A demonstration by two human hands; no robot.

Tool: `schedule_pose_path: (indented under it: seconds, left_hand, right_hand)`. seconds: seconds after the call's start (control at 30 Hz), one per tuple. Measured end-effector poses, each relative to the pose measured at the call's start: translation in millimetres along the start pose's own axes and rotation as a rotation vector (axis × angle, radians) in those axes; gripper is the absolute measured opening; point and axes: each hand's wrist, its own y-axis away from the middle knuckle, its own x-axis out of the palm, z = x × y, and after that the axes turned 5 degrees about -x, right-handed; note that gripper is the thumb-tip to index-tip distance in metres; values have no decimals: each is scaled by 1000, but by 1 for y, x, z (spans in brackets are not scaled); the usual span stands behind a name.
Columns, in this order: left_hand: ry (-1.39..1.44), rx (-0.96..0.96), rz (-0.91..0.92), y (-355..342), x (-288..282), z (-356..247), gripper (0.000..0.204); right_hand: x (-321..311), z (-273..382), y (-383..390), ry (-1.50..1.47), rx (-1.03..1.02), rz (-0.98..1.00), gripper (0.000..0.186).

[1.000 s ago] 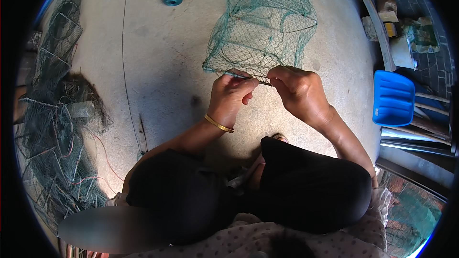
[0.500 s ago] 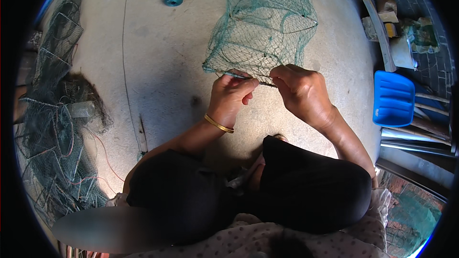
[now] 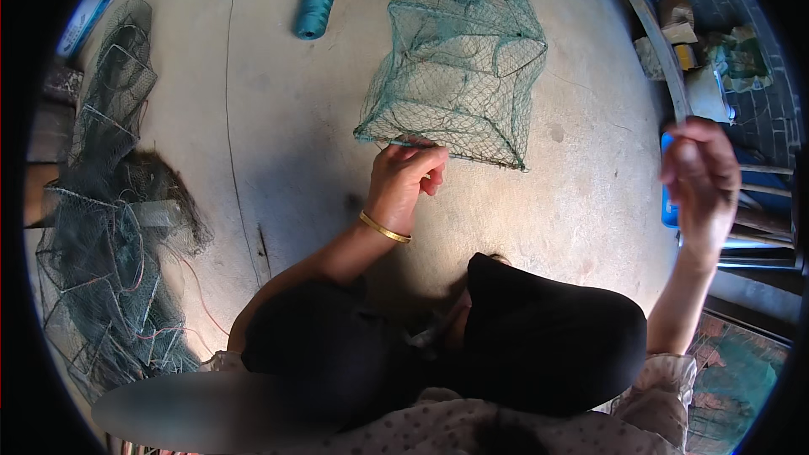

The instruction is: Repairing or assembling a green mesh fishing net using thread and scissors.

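Observation:
A green mesh fishing trap (image 3: 459, 59) with stiff frames stretches away from me on the floor. At its near edge my left hand (image 3: 404, 173), with a gold bangle on the wrist, is closed, thumb and fingers pinching the frame bar. My right hand (image 3: 701, 173) is raised far to the right, away from the trap. Its fingers are curled together and somewhat blurred; whatever they pinch is too fine to make out. Behind that hand a blue scoop (image 3: 669, 194) is mostly hidden. A spool of teal twine (image 3: 316, 8) lies left of the trap.
A heap of dark netting (image 3: 109, 236) lies along the left side, with a block (image 3: 158, 213) on it. A thin dark line (image 3: 228, 84) runs over the concrete floor (image 3: 286, 118). At right are a wooden plank (image 3: 656, 34), poles and a white container (image 3: 709, 94).
My right hand has swung from the trap's near edge far out to the right. My left hand keeps hold of the frame. The trap's near right corner now shows.

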Motion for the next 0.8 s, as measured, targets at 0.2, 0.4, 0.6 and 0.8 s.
schedule_pose_path:
  seconds: [0.2,0.4,0.6,0.8]
  left_hand:
    - [-22,-60,-6,-7,7,-3,13]
    - [-66,-106,5,-8,15,13,15]
    - [-82,-91,-25,-7,17,15,13]
    - [-39,-102,2,-7,17,13,12]
  right_hand:
    - [-181,-40,59,-72,56,-324,21]
    - [-103,-68,59,511,33,-154,21]
    - [84,-50,2,262,-310,270,20]
    - [127,-51,-23,339,-439,229,23]
